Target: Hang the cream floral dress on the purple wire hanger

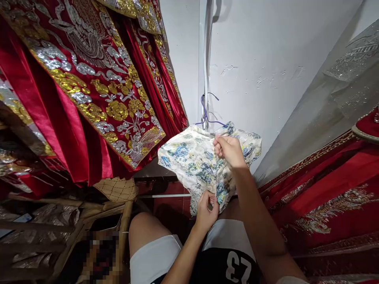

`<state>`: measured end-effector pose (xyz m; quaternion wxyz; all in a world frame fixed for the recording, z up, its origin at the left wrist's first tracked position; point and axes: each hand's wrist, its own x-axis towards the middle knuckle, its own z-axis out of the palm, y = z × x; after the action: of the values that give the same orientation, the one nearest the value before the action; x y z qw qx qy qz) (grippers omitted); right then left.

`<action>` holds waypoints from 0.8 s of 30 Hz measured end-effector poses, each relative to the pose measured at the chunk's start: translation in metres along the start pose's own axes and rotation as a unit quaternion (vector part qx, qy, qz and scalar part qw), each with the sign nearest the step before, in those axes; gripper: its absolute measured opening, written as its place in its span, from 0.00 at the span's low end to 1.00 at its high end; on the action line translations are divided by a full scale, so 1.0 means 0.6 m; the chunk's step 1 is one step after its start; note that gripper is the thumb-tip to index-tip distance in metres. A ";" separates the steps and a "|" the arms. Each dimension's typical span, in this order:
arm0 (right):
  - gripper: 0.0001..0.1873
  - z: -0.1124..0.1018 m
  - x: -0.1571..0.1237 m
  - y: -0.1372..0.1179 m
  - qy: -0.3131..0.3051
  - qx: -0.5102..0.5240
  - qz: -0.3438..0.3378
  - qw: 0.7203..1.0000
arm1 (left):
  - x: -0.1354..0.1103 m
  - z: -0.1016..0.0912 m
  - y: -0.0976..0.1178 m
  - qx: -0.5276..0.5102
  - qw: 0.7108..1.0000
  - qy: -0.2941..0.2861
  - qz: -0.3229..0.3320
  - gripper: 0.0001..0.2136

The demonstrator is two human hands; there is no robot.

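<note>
A short-sleeved floral blouse (pixel 189 157), cream with blue and yellow flowers, hangs on a purple wire hanger (pixel 205 112) in front of me. Its front opening runs down the right of its middle. Near the collar, my right hand (pixel 229 150) is closed with its fingers pinching the edge of that opening. Lower down, close to the hem, my left hand (pixel 207 207) pinches the same front edge between thumb and fingers. Any fastener under my fingertips is hidden.
Red satin garments with gold and silver sequins (pixel 118 102) hang on the left. More red beaded cloth (pixel 334 197) and a sheer grey fabric (pixel 314 106) are on the right. Behind the blouse are a white wall (pixel 254 51) and a pale vertical pole (pixel 204 47). A bamboo frame (pixel 126 221) stands lower left.
</note>
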<state>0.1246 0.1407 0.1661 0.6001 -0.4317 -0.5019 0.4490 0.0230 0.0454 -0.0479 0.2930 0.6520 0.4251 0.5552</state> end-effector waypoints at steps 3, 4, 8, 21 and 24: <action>0.16 0.009 0.003 -0.012 -0.004 -0.004 -0.038 0.999 | 0.016 -0.005 0.000 0.026 0.998 -0.047 0.040 0.05; 0.16 0.011 -0.001 -0.010 -0.014 -0.007 -0.048 0.999 | 0.029 -0.014 0.007 0.035 0.995 -0.065 0.062 0.05; 0.17 0.016 -0.026 0.011 -0.044 -0.024 -0.069 0.996 | 0.117 -0.076 0.078 0.048 0.985 -0.023 0.163 0.07; 0.24 -0.010 -0.020 0.083 -0.063 -0.042 -0.032 0.997 | 0.321 -0.194 0.214 0.166 0.942 0.117 0.266 0.06; 0.22 -0.025 -0.049 0.121 -0.081 -0.051 -0.008 0.995 | 0.321 -0.251 0.168 0.002 0.949 0.266 0.169 0.08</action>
<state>0.1292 0.1271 0.0876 0.5384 -0.4199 -0.5742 0.4517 -0.0964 0.1540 0.1615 0.0701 0.5439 0.3726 0.7486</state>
